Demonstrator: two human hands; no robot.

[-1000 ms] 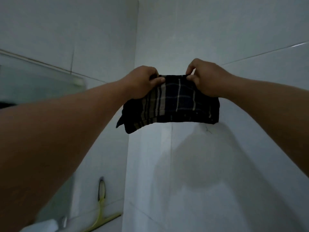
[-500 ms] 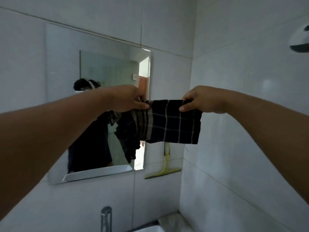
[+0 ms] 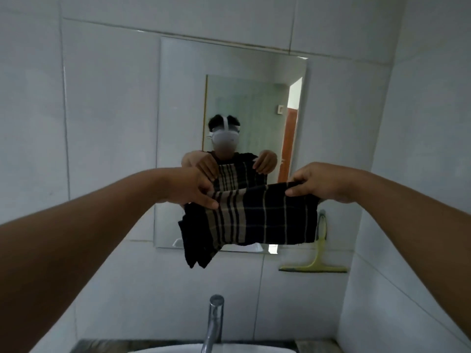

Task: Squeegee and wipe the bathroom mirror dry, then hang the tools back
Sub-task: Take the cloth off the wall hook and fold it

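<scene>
White glazed wall tiles fill the space behind and to both sides of the two hands, meeting in a corner past the right hand. One rectangular frameless mirror is fixed to the tiles straight beyond the hands; it reflects the person, the cloth and two hands. One dark checked cloth with tan stripes hangs between the hands in front of the mirror's lower half, folded over along its top edge, its left corner drooping lower than the rest. The left hand is pinched shut on the cloth's upper left edge, thumb on the near face. The right hand is pinched shut on the upper right edge in the same way. The hands are apart, with the cloth stretched between them. One yellow-green plastic squeegee hangs on the tiles below the right hand, just right of the mirror, blade at the bottom and level. One chrome tap stands below the cloth over one white basin rim.
</scene>
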